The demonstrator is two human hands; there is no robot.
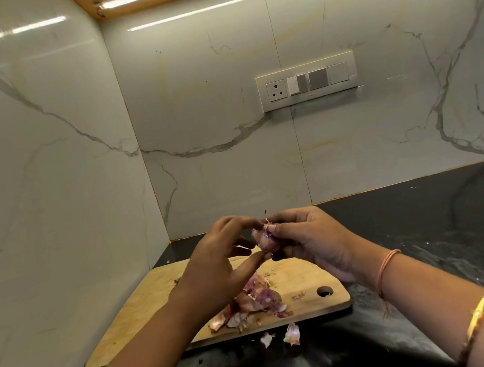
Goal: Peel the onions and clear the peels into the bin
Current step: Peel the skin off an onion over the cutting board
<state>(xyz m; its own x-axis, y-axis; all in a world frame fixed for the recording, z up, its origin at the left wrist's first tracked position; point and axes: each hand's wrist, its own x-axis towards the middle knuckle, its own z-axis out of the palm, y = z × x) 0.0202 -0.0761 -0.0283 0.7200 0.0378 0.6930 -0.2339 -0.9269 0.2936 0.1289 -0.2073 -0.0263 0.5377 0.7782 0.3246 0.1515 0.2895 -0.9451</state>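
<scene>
A single small onion [263,240] is held up between the two hands, above the far end of the cutting board [146,307]. The right hand [306,243] curls its fingers round the onion's right side, and the left hand [220,258] pinches it from the other side, forefinger at the top and thumb underneath. The onion looks light and firm enough to take a steady squeeze. Its outer skin is likely thin, dry and brittle, so it will probably tear off in flakes rather than in one sheet. The best place to take hold looks like the loose tuft at the top, by the left forefinger, with the skin drawn down from there. The bared flesh may be slick, so the right hand should keep its grip on the body. Below the left wrist one heap of purple peels [252,304] lies on the board; whether a whole onion sits among them cannot be told. Nearer the person than the hands, two pale scraps [291,334] lie on the dark counter [430,233], just off the board's edge. All of this is featherweight and easily scattered, so it is better scooped together than picked up piece by piece. No bin is in view.
</scene>
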